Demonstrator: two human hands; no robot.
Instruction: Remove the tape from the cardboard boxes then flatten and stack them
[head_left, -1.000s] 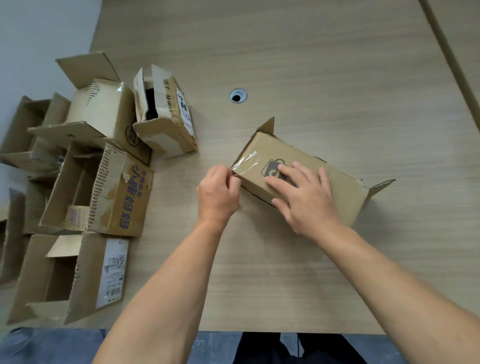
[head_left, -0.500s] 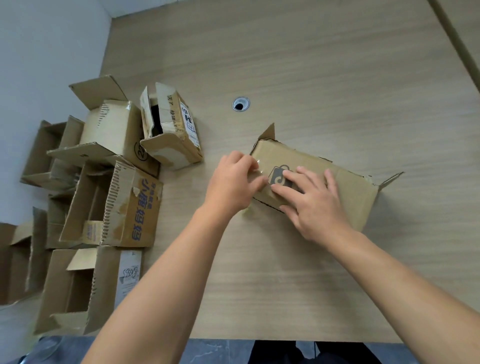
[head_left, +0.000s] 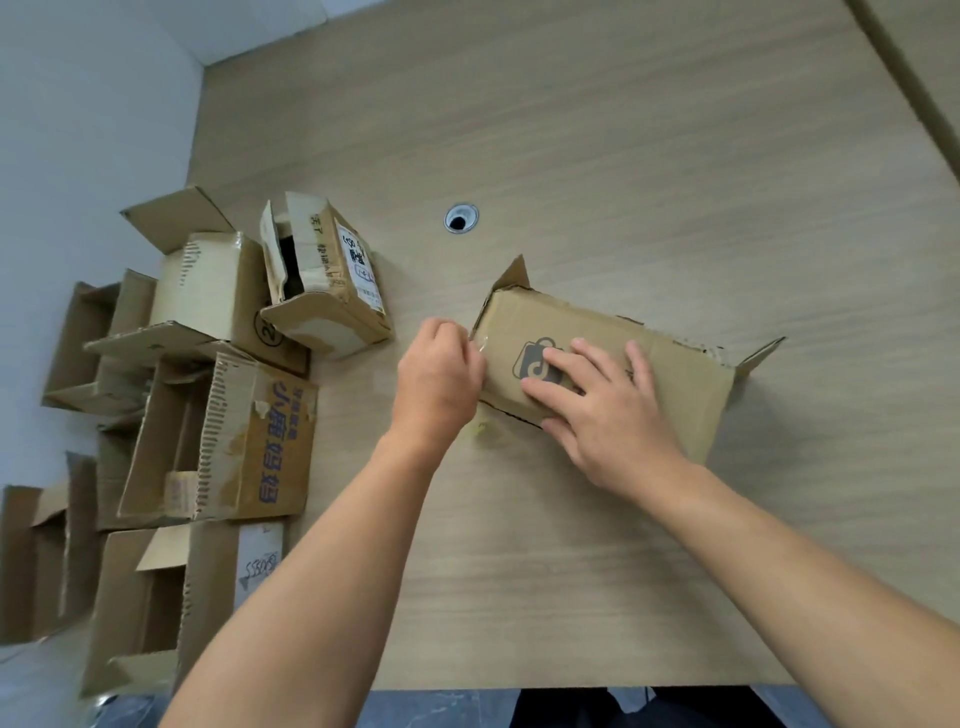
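A long brown cardboard box (head_left: 675, 364) with a dark printed logo lies on its side in the middle of the wooden table (head_left: 597, 156), end flaps sticking out. My right hand (head_left: 602, 410) lies flat on its top, fingers spread over the logo. My left hand (head_left: 441, 379) is at the box's left end, fingers pinched on clear tape (head_left: 480, 345) at the edge. A strip of that clear tape trails down onto the table below the hand.
Several opened cardboard boxes (head_left: 218, 405) are piled at the table's left edge against a pale wall; the nearest one (head_left: 327, 291) stands just left of my left hand. A round cable hole (head_left: 460, 218) sits behind the box. The table's near edge runs along the bottom.
My left hand has moved up from the box's lower left corner to its upper left edge, peeling clear tape off the top face. The right hand stays pressed on the box.
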